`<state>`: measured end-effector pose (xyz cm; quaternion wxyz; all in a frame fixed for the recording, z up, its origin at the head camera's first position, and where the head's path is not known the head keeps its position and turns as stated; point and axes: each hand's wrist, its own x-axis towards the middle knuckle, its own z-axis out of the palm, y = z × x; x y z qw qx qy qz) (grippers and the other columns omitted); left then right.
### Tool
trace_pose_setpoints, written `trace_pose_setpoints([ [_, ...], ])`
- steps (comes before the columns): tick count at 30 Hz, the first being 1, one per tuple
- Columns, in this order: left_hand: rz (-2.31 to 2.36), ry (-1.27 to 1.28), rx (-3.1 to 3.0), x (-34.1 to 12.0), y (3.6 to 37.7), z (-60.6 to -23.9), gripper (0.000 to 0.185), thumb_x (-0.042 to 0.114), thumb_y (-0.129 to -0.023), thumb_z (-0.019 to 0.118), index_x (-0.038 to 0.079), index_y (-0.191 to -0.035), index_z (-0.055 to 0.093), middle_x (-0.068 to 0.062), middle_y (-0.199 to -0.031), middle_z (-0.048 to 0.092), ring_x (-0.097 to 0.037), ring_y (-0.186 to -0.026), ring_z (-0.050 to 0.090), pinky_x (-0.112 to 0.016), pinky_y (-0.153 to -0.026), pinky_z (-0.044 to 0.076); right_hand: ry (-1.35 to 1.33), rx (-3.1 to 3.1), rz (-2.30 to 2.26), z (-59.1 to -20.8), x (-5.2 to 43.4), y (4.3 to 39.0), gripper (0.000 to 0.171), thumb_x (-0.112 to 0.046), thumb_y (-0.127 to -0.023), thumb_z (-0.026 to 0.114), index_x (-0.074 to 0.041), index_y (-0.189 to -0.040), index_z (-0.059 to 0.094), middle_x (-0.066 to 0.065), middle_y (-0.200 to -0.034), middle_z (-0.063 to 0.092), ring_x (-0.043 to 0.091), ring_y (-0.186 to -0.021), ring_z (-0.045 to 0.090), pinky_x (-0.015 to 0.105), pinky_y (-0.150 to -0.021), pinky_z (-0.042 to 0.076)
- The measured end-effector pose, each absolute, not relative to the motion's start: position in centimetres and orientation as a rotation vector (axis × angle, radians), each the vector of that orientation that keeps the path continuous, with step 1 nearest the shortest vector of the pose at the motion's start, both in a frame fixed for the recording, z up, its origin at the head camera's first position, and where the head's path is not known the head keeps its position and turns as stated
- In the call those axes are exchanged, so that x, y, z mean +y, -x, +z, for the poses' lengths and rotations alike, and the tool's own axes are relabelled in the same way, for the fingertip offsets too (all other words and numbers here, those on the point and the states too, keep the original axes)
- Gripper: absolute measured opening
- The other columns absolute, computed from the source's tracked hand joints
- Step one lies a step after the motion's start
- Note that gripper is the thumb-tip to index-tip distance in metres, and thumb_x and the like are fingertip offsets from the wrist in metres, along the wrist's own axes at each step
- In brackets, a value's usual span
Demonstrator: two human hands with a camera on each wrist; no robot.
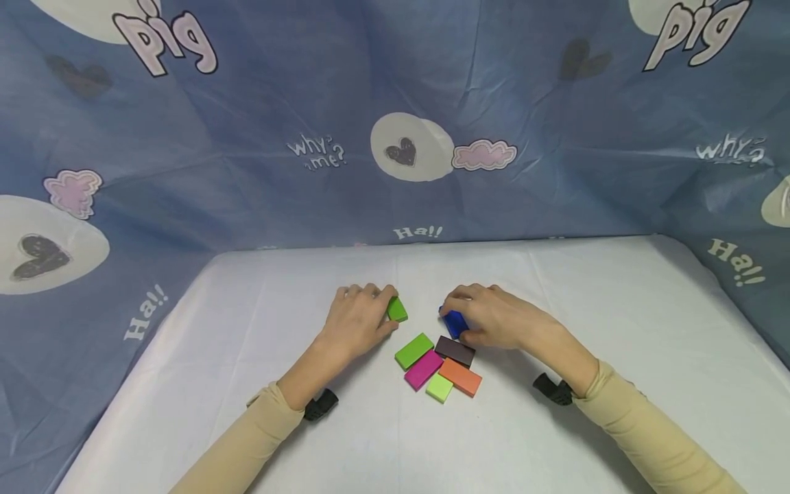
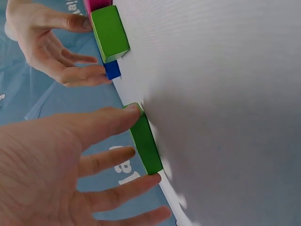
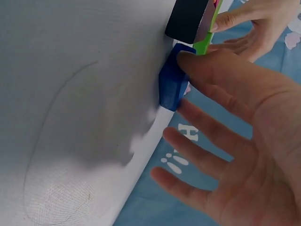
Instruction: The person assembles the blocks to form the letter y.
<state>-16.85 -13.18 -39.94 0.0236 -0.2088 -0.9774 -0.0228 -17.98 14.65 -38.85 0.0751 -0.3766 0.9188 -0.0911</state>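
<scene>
My left hand (image 1: pixel 358 322) pinches a green block (image 2: pixel 146 146) lengthwise, with the thumb at one end and a fingertip at the other. Only part of this block shows in the head view, beside the thumb. To the right of it, my right hand (image 1: pixel 503 319) holds a blue block (image 3: pixel 172 80) between thumb and index finger, while the other fingers spread away from it. Just in front of the blue block lies a dark brown block (image 1: pixel 455 350). Both held blocks are close to the white tabletop.
Nearer the front, a second green block (image 1: pixel 414 351), a magenta block (image 1: pixel 424 370), an orange block (image 1: pixel 460 377) and a short lime block (image 1: pixel 439 387) lie clustered with the dark one. White cloth (image 1: pixel 265 295) covers the table. A blue printed curtain (image 1: pixel 247 199) hangs behind and at the sides.
</scene>
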Motion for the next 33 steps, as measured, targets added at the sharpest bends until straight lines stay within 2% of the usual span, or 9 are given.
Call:
trace_pose_setpoints([
  [5, -0.047, 0.596, -3.031, -13.3, 16.9, -39.8, 0.053, 0.046, -0.094, 0.083, 0.018, -0.136, 0.067, -0.005, -0.099, 0.074, -0.030, -0.089, 0.068, -0.053, -0.094, 0.055, 1.149, 2.733, -0.283, -38.8, 14.3, 18.1, 0.046, -0.021, -0.095, 0.083, -0.021, -0.138, 0.068, 0.006, -0.143, 0.066, 0.032, -0.134, 0.063, 0.060, -0.105, 0.056],
  [12, -0.062, 0.541, -3.046, -13.5, 16.9, -39.7, 0.053, 0.046, -0.094, 0.083, 0.017, -0.135, 0.067, -0.006, -0.100, 0.073, -0.030, -0.090, 0.066, -0.054, -0.097, 0.053, 1.156, 2.710, -0.310, -38.8, 13.8, 18.5, 0.048, -0.020, -0.095, 0.083, -0.020, -0.140, 0.067, 0.006, -0.144, 0.065, 0.031, -0.134, 0.062, 0.061, -0.107, 0.055],
  [24, -0.049, 0.540, -2.972, -13.9, 17.3, -39.8, 0.044, 0.045, -0.098, 0.078, 0.017, -0.131, 0.069, -0.012, -0.112, 0.075, -0.039, -0.104, 0.071, -0.056, -0.098, 0.054, 1.192, 2.700, -0.318, -38.4, 13.0, 18.9, 0.044, -0.020, -0.096, 0.082, -0.021, -0.138, 0.068, 0.007, -0.147, 0.064, 0.032, -0.137, 0.061, 0.062, -0.108, 0.054],
  [33, -0.087, 0.458, -2.997, -14.5, 17.8, -39.7, 0.046, 0.046, -0.101, 0.074, 0.017, -0.136, 0.068, -0.017, -0.126, 0.075, -0.043, -0.112, 0.070, -0.059, -0.103, 0.053, 1.261, 2.699, -0.323, -37.9, 11.7, 19.5, 0.044, -0.022, -0.096, 0.082, -0.020, -0.138, 0.068, 0.006, -0.147, 0.063, 0.030, -0.138, 0.062, 0.060, -0.109, 0.054],
])
